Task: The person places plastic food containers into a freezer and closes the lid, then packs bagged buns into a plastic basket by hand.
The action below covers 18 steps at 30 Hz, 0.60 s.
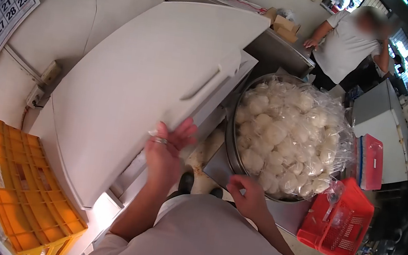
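A white chest freezer [150, 70] fills the left middle, its handle [204, 84] on the near edge. My left hand [168, 148], with a ring on one finger, is open at the front edge of the freezer lid, fingers spread. Whether the lid is fully down I cannot tell. My right hand [247, 196] is curled closed in front of my body, beside the near rim of a large round metal tray [231, 154]; nothing shows in it. Heaped in the tray are clear plastic bags of round white buns or dough balls [284, 137].
An orange plastic crate [28, 187] stands at the lower left. A red basket [337, 220] and a pink-red container [371, 163] are on the right. Behind the tray, a person in a white shirt [349, 46] stands near a counter with cardboard boxes [285, 28].
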Available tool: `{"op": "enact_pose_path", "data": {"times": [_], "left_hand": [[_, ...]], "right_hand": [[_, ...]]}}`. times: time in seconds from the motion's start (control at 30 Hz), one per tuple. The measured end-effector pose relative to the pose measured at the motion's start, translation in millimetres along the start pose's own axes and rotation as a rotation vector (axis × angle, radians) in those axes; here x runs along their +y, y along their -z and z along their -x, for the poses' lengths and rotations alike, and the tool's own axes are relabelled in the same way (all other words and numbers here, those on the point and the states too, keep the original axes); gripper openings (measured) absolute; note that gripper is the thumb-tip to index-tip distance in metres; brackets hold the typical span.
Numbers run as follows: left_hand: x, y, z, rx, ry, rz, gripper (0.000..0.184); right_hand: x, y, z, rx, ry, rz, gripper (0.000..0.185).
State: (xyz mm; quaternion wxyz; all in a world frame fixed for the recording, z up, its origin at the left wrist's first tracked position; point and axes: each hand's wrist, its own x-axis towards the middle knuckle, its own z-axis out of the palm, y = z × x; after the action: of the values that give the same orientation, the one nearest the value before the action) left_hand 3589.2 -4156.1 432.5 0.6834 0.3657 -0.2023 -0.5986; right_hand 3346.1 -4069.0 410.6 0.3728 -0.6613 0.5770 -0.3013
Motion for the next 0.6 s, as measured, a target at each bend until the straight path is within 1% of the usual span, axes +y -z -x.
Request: {"op": "enact_pose_path", "data": {"times": [0.03,0.07,0.2,0.27,0.37,0.4,0.47,0.57,0.6], "left_hand": [[16,-10,-3,-0.025,-0.061,-0.03,0.052],[34,-25,-6,0.011,-0.11,-0.091,0.056],[97,-50,-34,-0.026,-0.337,-0.202,0.065],[133,-68,-50,-0.014,-0.442,-0.24,0.066],[177,-89,-73,-0.014,-0.596,-0.323,0.061],[191,-92,-80,-0.018,-0.637,-0.358,0.062],[216,-96,-95,-0.051,-0.683,-0.342,0.052],[259,-98,-117,-0.088,-0.696,-0.344,0.051],[264,-106,-119,-0.049,-0.73,-0.311,0.051]], "right_hand": [[0,0,-5,-0.01,-0.007,-0.019,0.024],[0,-1,-11,-0.021,-0.011,-0.037,0.024],[6,-3,-24,-0.082,-0.015,-0.084,0.025],[6,-3,-28,-0.095,-0.002,-0.069,0.025],[8,-2,-33,-0.096,-0.002,-0.058,0.023],[8,-2,-35,-0.091,-0.007,-0.058,0.022],[5,-3,-37,-0.08,-0.023,-0.055,0.022],[0,-4,-40,-0.073,-0.032,-0.043,0.023],[-1,-6,-41,-0.073,-0.029,-0.039,0.023]]}}
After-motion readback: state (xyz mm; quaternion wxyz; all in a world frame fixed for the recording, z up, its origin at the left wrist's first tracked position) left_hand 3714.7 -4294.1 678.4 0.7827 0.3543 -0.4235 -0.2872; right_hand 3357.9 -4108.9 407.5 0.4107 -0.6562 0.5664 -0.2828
